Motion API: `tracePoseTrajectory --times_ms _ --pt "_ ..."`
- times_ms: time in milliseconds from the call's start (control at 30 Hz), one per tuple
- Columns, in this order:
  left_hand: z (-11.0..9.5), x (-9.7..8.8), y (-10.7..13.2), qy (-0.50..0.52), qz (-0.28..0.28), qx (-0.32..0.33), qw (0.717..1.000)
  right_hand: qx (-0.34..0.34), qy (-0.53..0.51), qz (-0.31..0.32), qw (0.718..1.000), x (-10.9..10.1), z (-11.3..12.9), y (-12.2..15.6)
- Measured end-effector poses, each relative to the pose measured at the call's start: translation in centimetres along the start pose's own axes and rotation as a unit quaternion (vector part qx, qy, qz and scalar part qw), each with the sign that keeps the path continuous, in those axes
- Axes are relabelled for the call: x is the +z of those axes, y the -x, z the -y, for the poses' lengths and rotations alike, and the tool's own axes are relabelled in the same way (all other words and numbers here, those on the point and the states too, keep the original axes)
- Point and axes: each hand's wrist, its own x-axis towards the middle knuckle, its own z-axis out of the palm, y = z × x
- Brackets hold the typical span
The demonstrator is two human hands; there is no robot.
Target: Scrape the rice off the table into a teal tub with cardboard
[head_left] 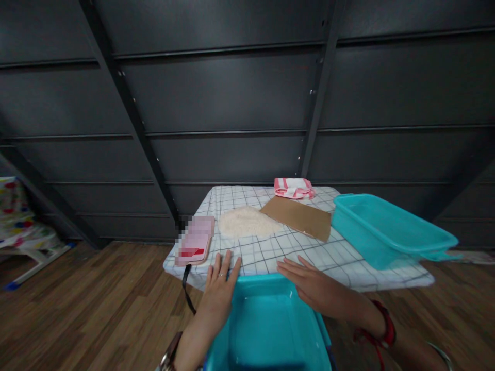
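Note:
A pile of pale grains [247, 222], too fine to name surely, lies on the checked tablecloth [266, 260]. My left hand [219, 288] reaches over the left rim of the near turquoise bin [276, 327], its fingers stretched out toward the table edge. On the other side my right hand [305, 281] extends flat over the bin's far right corner, fingers straight. Neither hand holds anything. Whether the hands touch the bin or the cloth, I cannot tell. Inside, the near bin shows only its bare turquoise floor.
A brown cardboard sheet [299, 217] lies right of the pile, a folded red-and-white striped cloth [294, 188] behind it. A second turquoise bin [390, 229] stands at the table's right. A pink phone-like object [203, 237], partly blurred, with a black strap [186, 288], is at the left.

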Motion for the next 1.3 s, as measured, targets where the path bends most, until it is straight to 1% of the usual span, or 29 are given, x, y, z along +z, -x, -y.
tracePoseTrajectory --times_ms 100,333,400,567,700,800,933,1033,1200,1300 --pt "-0.2 0.2 0.0 -0.009 -0.006 -0.003 1.0 0.004 -0.009 -0.004 1.0 0.2 0.1 0.2" --pt "0.2 1.2 -0.6 -0.007 -0.062 0.017 0.998 0.017 0.008 -0.038 0.999 1.5 -0.5 0.4" --pt "0.0 1.3 -0.6 -0.012 -0.078 0.017 0.997 0.024 0.014 -0.034 0.999 1.7 -0.4 0.3" --pt "-0.5 2.1 -0.6 -0.025 -0.135 -0.013 0.99 0.045 0.034 -0.01 0.998 1.4 0.1 0.3" --pt "-0.4 2.7 -0.7 -0.036 -0.14 -0.016 0.989 0.049 0.039 -0.003 0.998 1.2 0.3 0.3" --pt "-0.4 2.9 -0.8 -0.043 -0.159 -0.005 0.986 0.04 0.044 -0.021 0.998 1.6 0.1 0.4" --pt "-0.9 3.2 -0.6 -0.04 -0.193 -0.02 0.98 0.029 0.059 -0.063 0.996 2.6 -0.3 0.4" --pt "-1.2 3.4 -0.5 -0.034 -0.203 -0.032 0.978 0.024 0.065 -0.073 0.995 2.9 -0.4 0.3" --pt "-1.4 3.2 -0.4 -0.043 -0.196 -0.046 0.979 0.03 0.056 -0.044 0.997 2.4 -0.2 0.3" --pt "-1.5 3.1 -0.4 -0.036 -0.192 -0.042 0.98 0.035 0.052 -0.035 0.997 2.0 -0.1 0.2"
